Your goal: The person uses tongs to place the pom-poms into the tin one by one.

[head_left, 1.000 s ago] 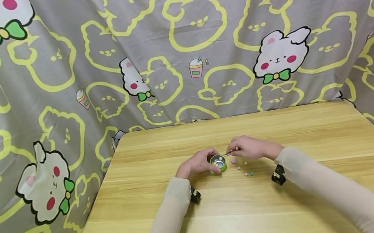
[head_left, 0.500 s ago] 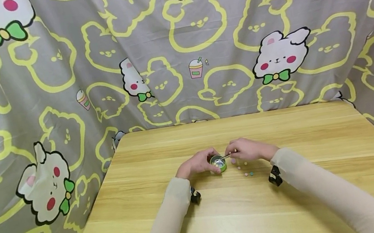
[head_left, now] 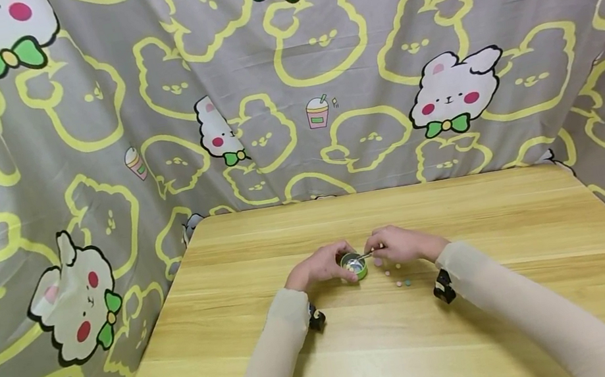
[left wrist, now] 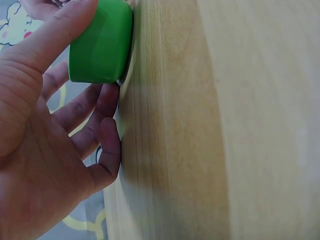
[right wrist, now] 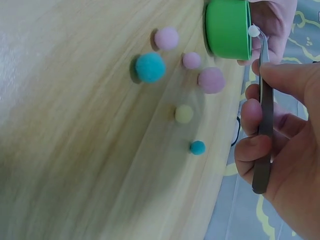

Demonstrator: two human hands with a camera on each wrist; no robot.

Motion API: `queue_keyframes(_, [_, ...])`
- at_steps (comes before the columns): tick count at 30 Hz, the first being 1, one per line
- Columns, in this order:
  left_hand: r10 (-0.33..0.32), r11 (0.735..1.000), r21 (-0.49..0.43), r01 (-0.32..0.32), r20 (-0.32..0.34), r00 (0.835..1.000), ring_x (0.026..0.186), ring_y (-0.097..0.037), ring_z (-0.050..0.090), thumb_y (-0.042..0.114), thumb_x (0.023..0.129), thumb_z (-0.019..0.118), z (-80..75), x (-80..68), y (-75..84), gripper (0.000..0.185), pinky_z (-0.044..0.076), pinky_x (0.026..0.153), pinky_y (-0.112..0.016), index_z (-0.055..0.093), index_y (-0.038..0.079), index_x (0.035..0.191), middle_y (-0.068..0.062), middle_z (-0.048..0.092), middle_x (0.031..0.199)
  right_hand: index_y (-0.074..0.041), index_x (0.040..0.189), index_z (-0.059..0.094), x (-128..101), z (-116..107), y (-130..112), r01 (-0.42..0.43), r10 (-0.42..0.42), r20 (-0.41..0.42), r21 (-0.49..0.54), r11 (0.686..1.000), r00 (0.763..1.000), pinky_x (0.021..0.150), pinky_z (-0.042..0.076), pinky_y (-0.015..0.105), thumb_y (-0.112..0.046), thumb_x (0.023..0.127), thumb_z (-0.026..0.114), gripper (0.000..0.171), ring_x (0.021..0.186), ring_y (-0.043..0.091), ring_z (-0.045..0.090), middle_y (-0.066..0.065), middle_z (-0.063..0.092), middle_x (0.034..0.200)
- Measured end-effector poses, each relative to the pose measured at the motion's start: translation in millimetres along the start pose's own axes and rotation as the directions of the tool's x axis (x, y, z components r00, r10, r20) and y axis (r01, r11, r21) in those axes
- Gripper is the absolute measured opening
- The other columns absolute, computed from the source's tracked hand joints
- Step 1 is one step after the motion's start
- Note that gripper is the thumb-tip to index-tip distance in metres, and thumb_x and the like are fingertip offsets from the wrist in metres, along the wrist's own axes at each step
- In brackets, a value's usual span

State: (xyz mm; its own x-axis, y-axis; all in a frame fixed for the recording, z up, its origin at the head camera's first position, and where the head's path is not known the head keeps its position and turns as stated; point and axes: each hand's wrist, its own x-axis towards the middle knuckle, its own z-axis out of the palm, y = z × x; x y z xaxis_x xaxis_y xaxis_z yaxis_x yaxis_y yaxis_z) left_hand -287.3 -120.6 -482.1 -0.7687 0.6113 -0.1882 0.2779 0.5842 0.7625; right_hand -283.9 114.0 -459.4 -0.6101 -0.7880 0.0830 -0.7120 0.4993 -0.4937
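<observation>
In the head view my left hand [head_left: 327,263] holds a small round green container [head_left: 361,274] with a shiny inside, on the table. The left wrist view shows the thumb along the near side of the green container [left wrist: 100,45] and fingers around its far side. My right hand [right wrist: 290,135] pinches a pair of metal tweezers [right wrist: 266,110]. At the tweezers' tips, by the container's rim [right wrist: 249,30], is a small white pom-pom [right wrist: 254,31]. Loose on the table lie a large blue pom-pom [right wrist: 150,67], several pink ones and a pale yellow pom-pom [right wrist: 184,114].
A smaller blue pom-pom [right wrist: 198,147] lies nearest the table's far edge in the right wrist view. The wooden table [head_left: 366,351] extends around both hands. A grey patterned curtain [head_left: 256,56] hangs behind and at the sides.
My right hand has shifted slightly left with the tweezers, so their tips are now over the green container. My left hand and the container have stayed in place.
</observation>
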Motion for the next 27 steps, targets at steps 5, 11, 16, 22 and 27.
queue_keyframes(5, [-0.005,1.0,-0.002,0.005,0.001,1.0,0.092,-0.01,0.056,0.018,0.072,0.084,-1.0,-0.6,1.4,0.043,0.042,0.085,-0.027,0.058,0.018,0.107,0.006,0.062,0.099,-0.007,0.106,0.068,0.0,2.2,2.9,-0.021,0.021,0.006,0.007,1.0,1.0,0.077,0.048,0.033,-0.007,0.093,0.056,0.018,0.086,0.012,0.057,-0.001,0.061,0.095])
queue_keyframes(11, [-0.004,1.0,-0.001,0.004,0.005,1.0,0.092,-0.01,0.056,0.018,0.072,0.084,-1.4,-0.4,1.0,0.043,0.042,0.085,-0.027,0.058,0.018,0.107,0.006,0.062,0.099,-0.007,0.108,0.068,0.8,5.1,4.8,-0.029,0.029,0.012,0.022,0.999,1.0,0.079,0.048,0.035,-0.007,0.094,0.055,0.019,0.091,0.014,0.058,0.001,0.063,0.099])
queue_keyframes(16, [0.006,1.0,0.007,-0.007,0.008,1.0,0.093,-0.011,0.056,0.019,0.072,0.084,-1.8,-0.1,0.3,0.044,0.043,0.085,-0.027,0.058,0.017,0.108,0.005,0.061,0.1,-0.007,0.108,0.068,2.2,6.5,5.8,-0.046,0.046,0.009,0.023,0.999,0.999,0.075,0.047,0.033,-0.008,0.094,0.056,0.018,0.085,0.013,0.056,-0.001,0.061,0.096])
queue_keyframes(22, [0.012,1.0,0.014,-0.012,0.008,1.0,0.093,-0.011,0.055,0.021,0.072,0.084,-2.0,0.1,-0.6,0.045,0.042,0.085,-0.028,0.058,0.017,0.109,0.005,0.061,0.1,-0.009,0.106,0.068,3.0,6.7,6.2,-0.077,0.077,-0.007,0.023,0.997,0.997,0.076,0.047,0.032,-0.009,0.093,0.058,0.017,0.085,0.012,0.056,-0.001,0.061,0.096])
queue_keyframes(27, [0.013,1.0,0.001,-0.013,0.009,1.0,0.093,-0.011,0.056,0.02,0.072,0.084,-1.9,0.4,-1.0,0.045,0.042,0.085,-0.028,0.058,0.018,0.108,0.005,0.061,0.1,-0.01,0.105,0.068,0.4,4.2,5.5,-0.086,0.087,-0.022,0.032,0.996,0.996,0.08,0.047,0.035,-0.011,0.092,0.058,0.016,0.09,0.014,0.057,0.0,0.062,0.098])
